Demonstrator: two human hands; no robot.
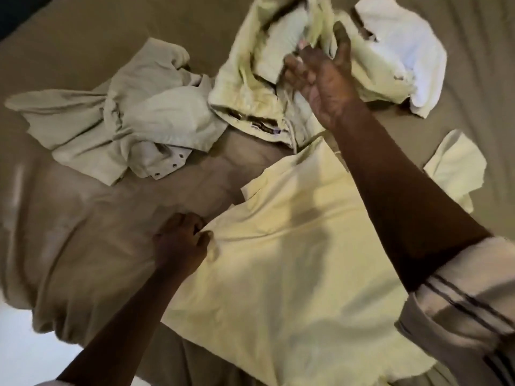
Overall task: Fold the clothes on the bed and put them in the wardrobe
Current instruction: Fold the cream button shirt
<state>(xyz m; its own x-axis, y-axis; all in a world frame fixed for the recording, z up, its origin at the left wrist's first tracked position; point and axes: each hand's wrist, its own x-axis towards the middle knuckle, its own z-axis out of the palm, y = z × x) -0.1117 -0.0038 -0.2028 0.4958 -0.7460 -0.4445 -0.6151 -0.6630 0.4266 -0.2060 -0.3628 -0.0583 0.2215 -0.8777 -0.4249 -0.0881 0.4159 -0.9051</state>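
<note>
A flat yellow garment (278,260) lay spread on the tan bed (83,51). Up and to its left sat a crumpled beige garment (117,118) with a row of snaps. At its left edge, the left hand (179,243) pinched the cloth with curled fingers. Just beyond its top edge lay a crumpled yellow-green garment (245,87) with a drawstring; the dark label (262,126) at its waistband was too blurred to read. The right hand (320,76) gripped this garment's folds, fingers curled and thumb raised. Farther right of that lay a white garment (404,51). A striped sleeve (459,296) covered the right upper arm.
</note>
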